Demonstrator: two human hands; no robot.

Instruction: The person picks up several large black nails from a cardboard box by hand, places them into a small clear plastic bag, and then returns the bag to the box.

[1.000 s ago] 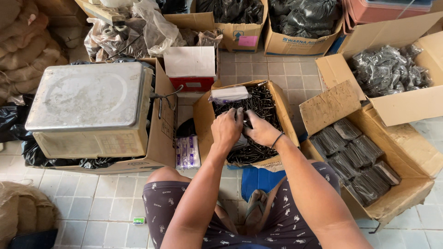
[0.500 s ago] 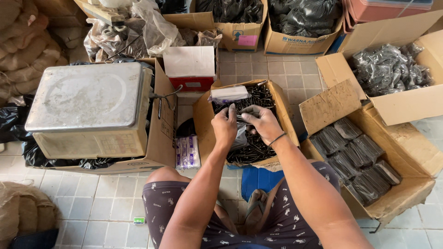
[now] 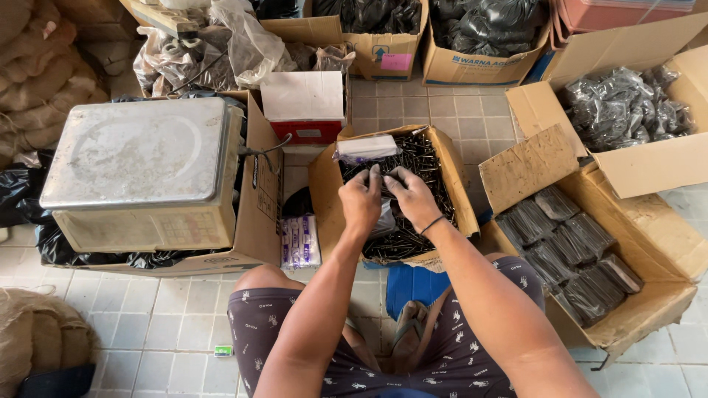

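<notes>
A cardboard box [image 3: 324, 184] in front of me is full of loose dark nails [image 3: 431, 166]. Both my hands are over it, close together. My left hand [image 3: 361, 200] and my right hand [image 3: 409, 193] are closed around a small clear plastic bag [image 3: 383, 217] holding dark nails, pinched at its top. A folded stack of clear plastic bags [image 3: 366, 149] lies on the far side of the box. A black band circles my right wrist.
A metal weighing scale [image 3: 144, 173] sits in a carton at left. A box of packed nail bags [image 3: 571, 254] stands at right, another with shiny bags [image 3: 627, 110] behind it. Sacks [image 3: 37, 81] at far left, a white-and-red box [image 3: 304, 107] beyond.
My hands have drawn together and lifted slightly from the nails, from spread in the pile to pinching the small bag between them.
</notes>
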